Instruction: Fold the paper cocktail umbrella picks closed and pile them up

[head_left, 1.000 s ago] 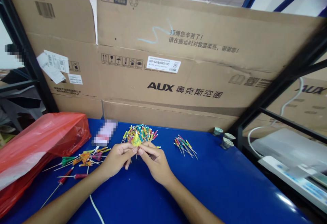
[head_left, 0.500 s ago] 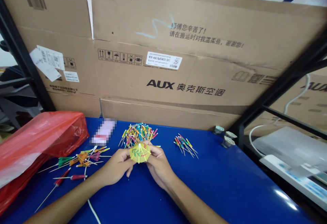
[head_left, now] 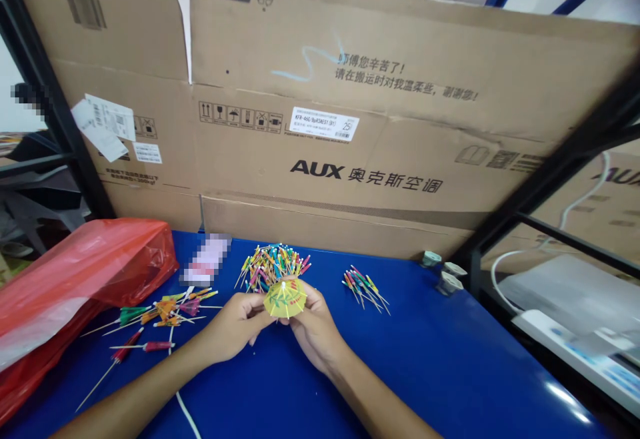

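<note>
Left hand (head_left: 235,327) and right hand (head_left: 316,333) grip an open yellow cocktail umbrella (head_left: 285,297).

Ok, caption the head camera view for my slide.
Left hand and right hand hold a yellow paper cocktail umbrella beside a heap of others.

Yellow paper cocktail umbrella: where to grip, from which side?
Probably the stick, from below: the yellow paper cocktail umbrella stands open, canopy up, and squeezing the thin paper could crumple it. The stick is hidden by the left hand and right hand.
</note>
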The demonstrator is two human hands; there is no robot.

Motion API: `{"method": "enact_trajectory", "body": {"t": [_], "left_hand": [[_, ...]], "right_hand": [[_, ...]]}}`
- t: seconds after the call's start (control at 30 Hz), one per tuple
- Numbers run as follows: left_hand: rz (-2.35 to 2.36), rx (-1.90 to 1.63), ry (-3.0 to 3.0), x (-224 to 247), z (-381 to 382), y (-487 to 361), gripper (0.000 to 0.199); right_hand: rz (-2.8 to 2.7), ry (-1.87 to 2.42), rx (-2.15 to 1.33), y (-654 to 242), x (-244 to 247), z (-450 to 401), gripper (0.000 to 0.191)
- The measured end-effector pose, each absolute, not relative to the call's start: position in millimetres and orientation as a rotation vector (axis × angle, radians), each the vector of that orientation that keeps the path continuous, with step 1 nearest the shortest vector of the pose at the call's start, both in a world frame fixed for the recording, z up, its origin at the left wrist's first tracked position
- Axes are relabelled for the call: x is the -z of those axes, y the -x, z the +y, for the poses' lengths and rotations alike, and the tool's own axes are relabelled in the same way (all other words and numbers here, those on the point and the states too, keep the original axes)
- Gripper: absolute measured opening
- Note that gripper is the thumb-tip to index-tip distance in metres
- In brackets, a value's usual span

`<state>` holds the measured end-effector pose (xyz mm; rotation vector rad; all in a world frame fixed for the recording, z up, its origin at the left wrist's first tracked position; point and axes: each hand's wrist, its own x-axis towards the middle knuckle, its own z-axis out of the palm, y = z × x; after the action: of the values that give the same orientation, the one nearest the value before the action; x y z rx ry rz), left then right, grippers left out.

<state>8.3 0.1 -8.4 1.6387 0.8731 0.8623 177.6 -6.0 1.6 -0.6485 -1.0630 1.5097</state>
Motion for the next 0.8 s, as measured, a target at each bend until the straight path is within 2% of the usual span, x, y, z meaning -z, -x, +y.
{"method": "enact_trajectory", "body": {"t": [0.2,0.6,0.8], "left_hand": [[0.891,-0.843,-1.664,5.6,-2.0,-7.1,0.037],[0.943,-0.878,-1.681,4.7,-1.3,-7.9,0.029],[0.945,-0.885,-1.684,2.1,-1.6,-7.7,0.029]], "right_hand": [[-1.015,0.681,-1.536,-176.1,1.0,-7.8,0.032],[-1.085,0.650,-1.549,-176.4,-3.3,-6.7,0.032],[-1.099,0.626,-1.550,-177.8,-1.6,-5.8,0.026]]}}
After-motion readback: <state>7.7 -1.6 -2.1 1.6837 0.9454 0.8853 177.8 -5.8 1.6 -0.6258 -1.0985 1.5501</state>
